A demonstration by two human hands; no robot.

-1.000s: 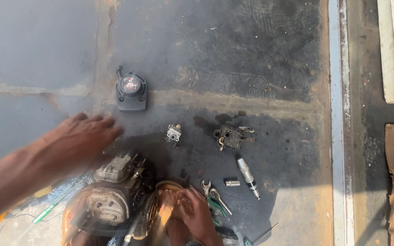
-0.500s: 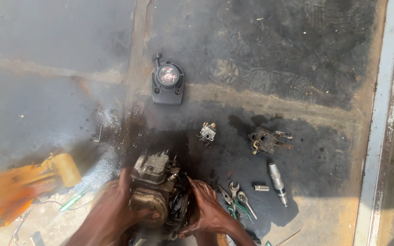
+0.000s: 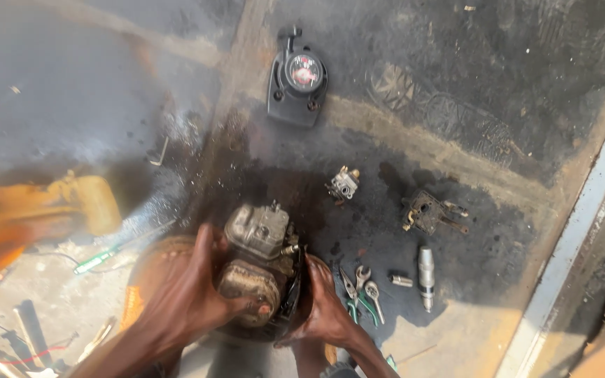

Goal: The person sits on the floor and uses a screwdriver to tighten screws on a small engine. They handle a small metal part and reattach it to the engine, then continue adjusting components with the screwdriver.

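A small, dirty engine block [image 3: 259,266] with a finned grey cylinder on top sits low in the middle of the view on the oily floor. My left hand [image 3: 201,290] wraps its left side and rusty front. My right hand [image 3: 320,304] grips its right side, along a black edge. Both hands are closed on it.
A black recoil starter cover [image 3: 297,82] lies farther away. A small carburettor [image 3: 343,183], a dark metal bracket [image 3: 428,212], a metal cylinder [image 3: 425,274], pliers and spanners [image 3: 362,287] lie right of the engine. An orange casing [image 3: 29,217] and a screwdriver [image 3: 117,248] are at left.
My left hand came in from the left and closed on the engine; both hands now hold it. The view has shifted, so the floor parts appear farther right and larger.
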